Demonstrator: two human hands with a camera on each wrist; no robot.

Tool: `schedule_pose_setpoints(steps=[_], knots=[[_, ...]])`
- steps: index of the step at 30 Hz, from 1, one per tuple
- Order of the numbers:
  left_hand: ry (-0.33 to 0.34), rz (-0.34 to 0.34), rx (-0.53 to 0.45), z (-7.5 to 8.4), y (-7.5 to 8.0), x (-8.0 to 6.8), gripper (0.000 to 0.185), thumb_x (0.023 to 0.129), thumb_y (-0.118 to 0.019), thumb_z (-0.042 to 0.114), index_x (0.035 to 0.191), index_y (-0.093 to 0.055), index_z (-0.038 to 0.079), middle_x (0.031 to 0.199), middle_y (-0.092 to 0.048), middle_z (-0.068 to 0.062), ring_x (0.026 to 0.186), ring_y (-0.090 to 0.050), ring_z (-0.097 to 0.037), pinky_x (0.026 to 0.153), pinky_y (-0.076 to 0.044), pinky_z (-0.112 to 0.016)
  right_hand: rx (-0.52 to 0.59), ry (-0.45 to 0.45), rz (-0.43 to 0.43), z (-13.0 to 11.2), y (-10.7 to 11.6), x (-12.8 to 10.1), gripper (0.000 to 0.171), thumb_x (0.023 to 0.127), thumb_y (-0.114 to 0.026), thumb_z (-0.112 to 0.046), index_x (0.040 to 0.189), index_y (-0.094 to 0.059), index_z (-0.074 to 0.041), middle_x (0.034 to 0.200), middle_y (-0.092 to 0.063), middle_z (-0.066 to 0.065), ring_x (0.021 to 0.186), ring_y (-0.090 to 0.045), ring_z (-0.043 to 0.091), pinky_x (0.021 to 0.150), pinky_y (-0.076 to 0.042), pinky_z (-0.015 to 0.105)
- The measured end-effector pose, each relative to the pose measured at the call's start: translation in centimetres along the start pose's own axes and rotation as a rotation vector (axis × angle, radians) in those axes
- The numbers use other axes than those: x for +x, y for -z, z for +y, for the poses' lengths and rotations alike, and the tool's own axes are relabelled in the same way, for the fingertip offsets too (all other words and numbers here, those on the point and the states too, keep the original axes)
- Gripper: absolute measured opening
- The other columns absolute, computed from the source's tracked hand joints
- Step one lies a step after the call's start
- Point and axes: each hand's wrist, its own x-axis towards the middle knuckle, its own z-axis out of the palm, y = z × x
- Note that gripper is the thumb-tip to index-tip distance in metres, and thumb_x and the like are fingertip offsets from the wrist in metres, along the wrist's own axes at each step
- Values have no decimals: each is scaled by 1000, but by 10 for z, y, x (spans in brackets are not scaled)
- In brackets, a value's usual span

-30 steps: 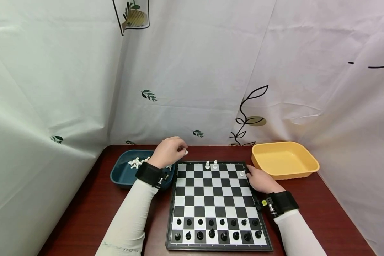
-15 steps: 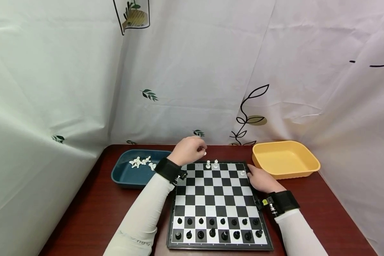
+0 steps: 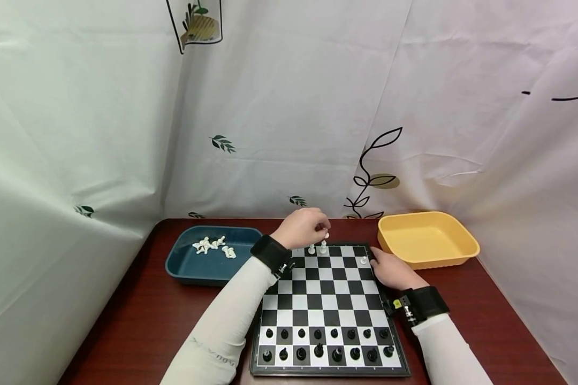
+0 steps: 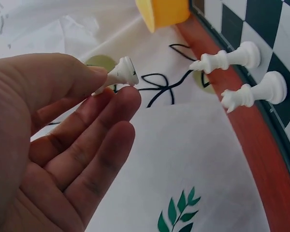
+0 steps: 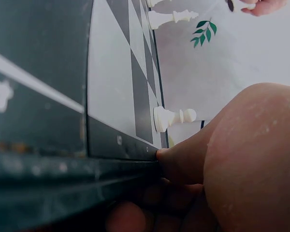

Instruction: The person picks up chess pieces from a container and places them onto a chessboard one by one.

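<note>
A white curtain (image 3: 289, 107) printed with leaves hangs behind and beside a dark red tabletop (image 3: 139, 321). On the tabletop lies one chessboard (image 3: 325, 310), flanked by two trays: a blue tray (image 3: 188, 267) at the far left and a yellow tray (image 3: 426, 240) at the far right.

Sixteen black pieces (image 3: 326, 343) stand in the two nearest rows of the chessboard, eight to a row. Three white pieces stand at the far end: two tall pieces (image 3: 317, 248) side by side in the last row, and one pawn (image 3: 363, 260) a row nearer, close to the right edge. A small heap of white pieces (image 3: 213, 246) lies in the blue tray; the count cannot be made out. The yellow tray holds nothing that shows.

The left hand (image 3: 304, 228) hovers over the far edge of the chessboard, just above the two tall pieces. Its thumb and forefinger pinch one white piece (image 4: 120, 75) by its upper part, so that the round base points away from the palm; the other fingers (image 4: 87, 145) lie relaxed and nearly straight below it.

The right hand (image 3: 390, 270) rests against the right edge of the chessboard, fingers touching the rim just beside the pawn. Whether those fingers are curled or straight cannot be told.
</note>
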Motion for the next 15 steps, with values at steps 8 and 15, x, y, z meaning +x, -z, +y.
schedule_pose_setpoints(steps=[8, 15], knots=[[-11, -65, 20, 10, -16, 12, 15, 108, -72, 13, 115, -85, 15, 112, -75, 0, 99, -69, -13, 88, -56, -28, 1, 26, 6, 8, -4, 3, 54, 116, -50, -21, 157, -49, 14, 149, -61, 36, 134, -64, 49, 111, -50, 66], [-37, -90, 58, 23, -27, 24, 14, 107, -74, 14, 115, -85, 17, 115, -76, 1, 102, -70, -13, 91, -56, -27, 4, -11, -7, -1, 0, 0, 52, 115, -48, -14, 157, -46, 16, 151, -59, 37, 136, -63, 50, 113, -48, 67]])
